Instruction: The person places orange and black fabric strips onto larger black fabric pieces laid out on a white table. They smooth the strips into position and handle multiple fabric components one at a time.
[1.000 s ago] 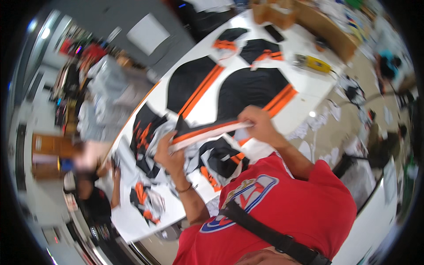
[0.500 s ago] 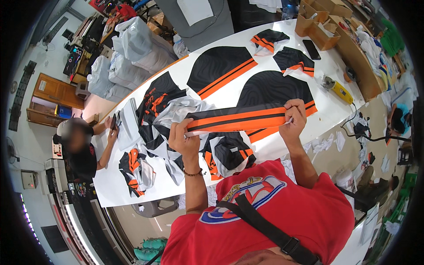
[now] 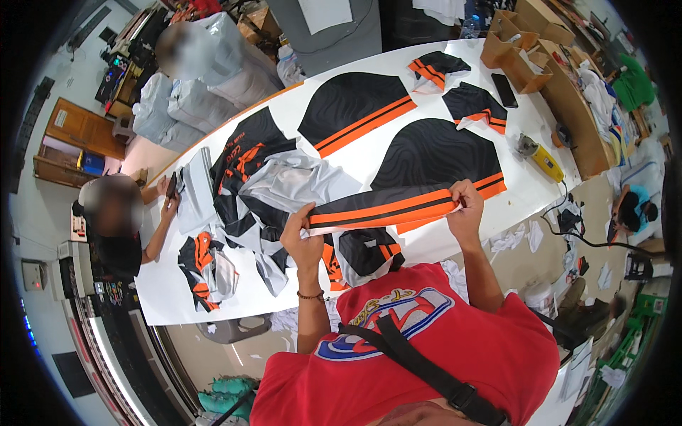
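Left grip [image 3: 302, 237] and right grip [image 3: 465, 211] pinching closed on opposite ends of strip [image 3: 383, 214], holding it above worktop [image 3: 158, 292]. Best practice: pulling evenly, avoiding twist or overstretch.

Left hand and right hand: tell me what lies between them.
In the head view, a black fabric piece with orange stripes spans the whole stretch between the left hand and the right hand; each hand grips one end.

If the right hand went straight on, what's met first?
Beyond the striped strip it holds, the right hand would probably meet the nearer black panel on the table; depth is unclear.
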A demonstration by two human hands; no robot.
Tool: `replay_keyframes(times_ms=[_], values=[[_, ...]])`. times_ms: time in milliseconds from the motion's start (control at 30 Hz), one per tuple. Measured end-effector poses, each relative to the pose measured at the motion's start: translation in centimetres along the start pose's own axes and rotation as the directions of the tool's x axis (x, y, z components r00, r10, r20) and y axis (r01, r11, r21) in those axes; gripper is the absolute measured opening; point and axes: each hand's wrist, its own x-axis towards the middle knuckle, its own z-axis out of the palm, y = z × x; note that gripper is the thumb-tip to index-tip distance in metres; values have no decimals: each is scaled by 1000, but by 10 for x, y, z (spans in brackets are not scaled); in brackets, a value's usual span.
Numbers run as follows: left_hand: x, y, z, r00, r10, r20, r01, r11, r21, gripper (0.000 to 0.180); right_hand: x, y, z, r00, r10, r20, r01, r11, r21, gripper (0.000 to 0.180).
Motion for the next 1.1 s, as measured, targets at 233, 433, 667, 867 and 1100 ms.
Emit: replay_keyframes(times_ms=[233,433,667,867,1100], values=[[-22,1,-20,981,-160,106,183,946,-269,34,-11,-5,8,819,176,546,-207,978,-4,46],[-49,-21,-48,620,-262,739,345,938,43,45,-44,-1,63,215,230,949,-152,968,-200,31],[-72,-154,-137,861,-507,-27,495,826,269,18,-42,4,76,276,299,914,-76,954,-289,37],[-95,-271,-215,689,-300,-660,719,398,569,43,1,20,57,466,276,841,10,948,-317,29],[-136,-315,-214,493,-550,-674,870,324,372,38,9,25,55,548,318,774,-49,936,-349,24]])
